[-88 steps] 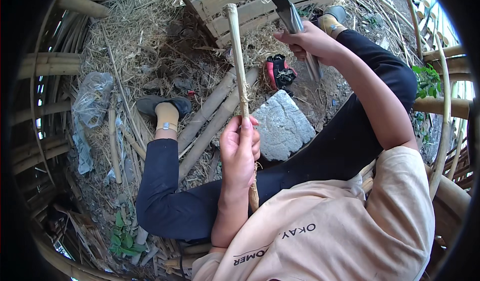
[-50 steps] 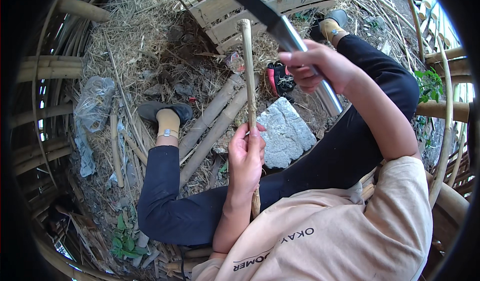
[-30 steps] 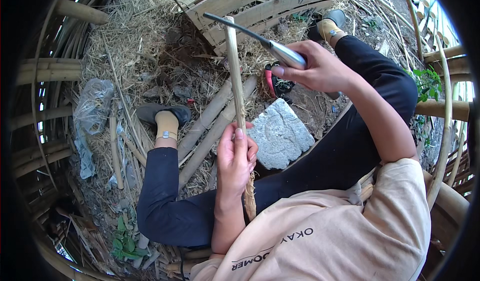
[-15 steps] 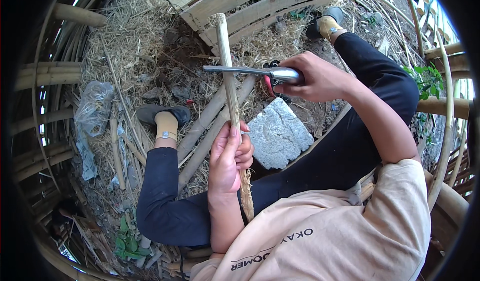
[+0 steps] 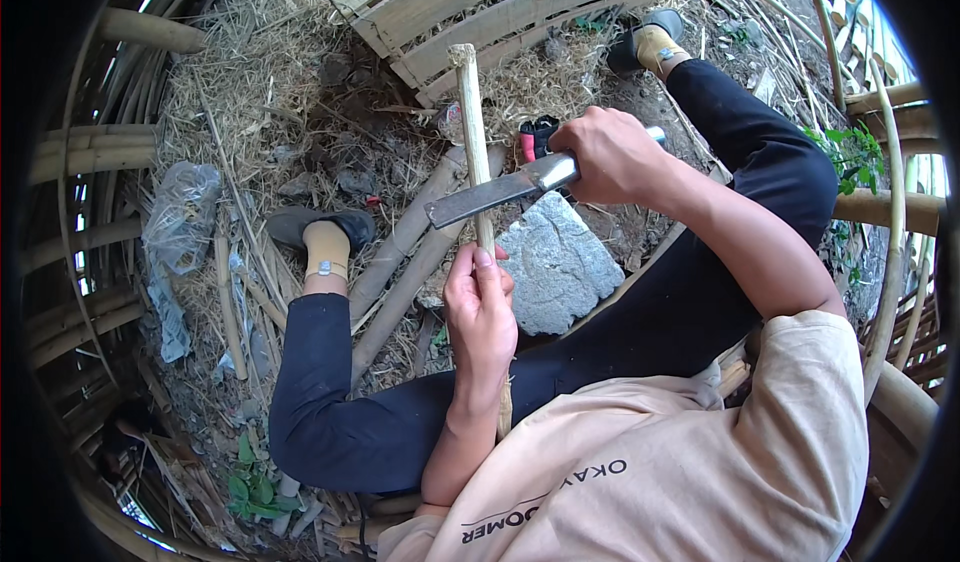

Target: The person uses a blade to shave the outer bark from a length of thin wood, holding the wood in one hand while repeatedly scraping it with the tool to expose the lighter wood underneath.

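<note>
My left hand (image 5: 480,297) is closed round a pale wooden stick (image 5: 470,112), which stands nearly upright in front of me with its knobbed end away from my body. The stick's lower end shows by my left wrist, against the shirt. My right hand (image 5: 610,157) grips the handle of a large knife (image 5: 490,197) with a broad, square-ended blade. That blade crosses the stick just above my left hand, its flat side turned toward view. Whether its edge touches the stick I cannot tell.
A rough grey stone block (image 5: 560,262) lies between my legs. Beyond it are a red and black object (image 5: 538,139), bamboo poles (image 5: 415,232) and a slatted wooden crate (image 5: 500,12). Clear plastic (image 5: 185,217) lies at left on straw. Bamboo rails (image 5: 95,152) stand at the sides.
The knife has come down along the stick toward my left hand, and its blade has turned to show its flat side. The stick and my left hand have shifted slightly right.
</note>
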Motion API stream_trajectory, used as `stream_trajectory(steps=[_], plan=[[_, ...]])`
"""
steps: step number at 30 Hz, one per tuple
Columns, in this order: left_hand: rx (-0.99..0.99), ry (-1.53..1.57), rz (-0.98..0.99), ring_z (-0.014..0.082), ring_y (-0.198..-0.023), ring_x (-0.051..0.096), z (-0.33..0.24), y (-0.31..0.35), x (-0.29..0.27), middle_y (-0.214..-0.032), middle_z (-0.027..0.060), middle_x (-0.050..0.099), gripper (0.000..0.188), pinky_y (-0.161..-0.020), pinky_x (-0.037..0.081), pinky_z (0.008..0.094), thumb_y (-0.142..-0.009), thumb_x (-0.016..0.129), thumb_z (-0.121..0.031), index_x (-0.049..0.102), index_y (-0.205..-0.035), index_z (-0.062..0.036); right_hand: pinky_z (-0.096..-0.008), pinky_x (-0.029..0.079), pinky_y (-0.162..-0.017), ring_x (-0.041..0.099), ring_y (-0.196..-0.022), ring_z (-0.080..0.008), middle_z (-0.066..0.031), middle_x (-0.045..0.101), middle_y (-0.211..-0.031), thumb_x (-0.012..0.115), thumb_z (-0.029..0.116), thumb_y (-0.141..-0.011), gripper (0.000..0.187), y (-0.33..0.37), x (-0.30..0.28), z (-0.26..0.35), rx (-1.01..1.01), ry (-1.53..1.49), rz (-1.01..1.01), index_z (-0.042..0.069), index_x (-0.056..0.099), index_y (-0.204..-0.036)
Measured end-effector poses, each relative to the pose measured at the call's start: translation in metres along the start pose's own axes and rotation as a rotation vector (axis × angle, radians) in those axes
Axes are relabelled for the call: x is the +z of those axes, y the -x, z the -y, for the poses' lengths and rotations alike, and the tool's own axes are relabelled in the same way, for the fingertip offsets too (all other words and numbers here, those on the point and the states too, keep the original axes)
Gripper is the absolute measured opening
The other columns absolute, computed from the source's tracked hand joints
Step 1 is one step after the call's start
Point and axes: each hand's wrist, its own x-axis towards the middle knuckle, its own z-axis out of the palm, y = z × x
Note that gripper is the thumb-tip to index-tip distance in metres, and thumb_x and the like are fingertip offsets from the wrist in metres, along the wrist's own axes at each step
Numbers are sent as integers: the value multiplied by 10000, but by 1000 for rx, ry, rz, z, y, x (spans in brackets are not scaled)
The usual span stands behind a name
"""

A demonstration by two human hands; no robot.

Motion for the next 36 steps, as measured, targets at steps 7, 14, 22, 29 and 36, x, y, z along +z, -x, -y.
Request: stream_trajectory(steps=[7, 14, 22, 29, 36], plan=[[-11, -69, -48, 15, -518, 291, -10, 7, -1, -618, -68, 356, 207, -461, 214, 227, -1066, 406, -182, 524, -970, -42, -463, 542, -619, 661, -639, -381, -179, 640, -630, 702, 136, -599, 160, -12, 9, 1, -34, 34, -55, 64, 685, -741], [0, -13, -13, 6, -516, 289, -13, 8, -7, -617, -75, 357, 212, -453, 203, 221, -1069, 403, -191, 529, -978, -46, -460, 531, -587, 654, -597, -359, -154, 631, -604, 710, 181, -644, 134, -20, 3, -2, -43, 115, -163, 79, 674, -723], [27, 82, 1, -21, -473, 274, -13, 9, -17, -614, -97, 343, 207, -400, 184, 173, -1066, 432, -251, 514, -977, -84, -416, 559, -625, 686, -632, -330, -145, 673, -675, 690, 192, -710, 166, -32, -4, -11, 22, 177, -288, 88, 719, -837], [12, 220, -12, -23, -481, 270, -25, 9, -32, -616, -93, 344, 193, -401, 180, 167, -1061, 451, -247, 520, -984, -84, -354, 530, -611, 697, -654, -189, -129, 704, -720, 690, 262, -884, 232, -19, -72, -41, 276, 125, -514, 76, 750, -1009], [-37, 246, 40, -9, -509, 295, -26, 8, -25, -629, -81, 377, 194, -434, 211, 179, -1059, 448, -209, 536, -995, -48, -409, 545, -706, 692, -726, -328, -174, 700, -775, 677, 81, -711, 194, -18, -36, 0, 4, 3, -188, 60, 743, -892]])
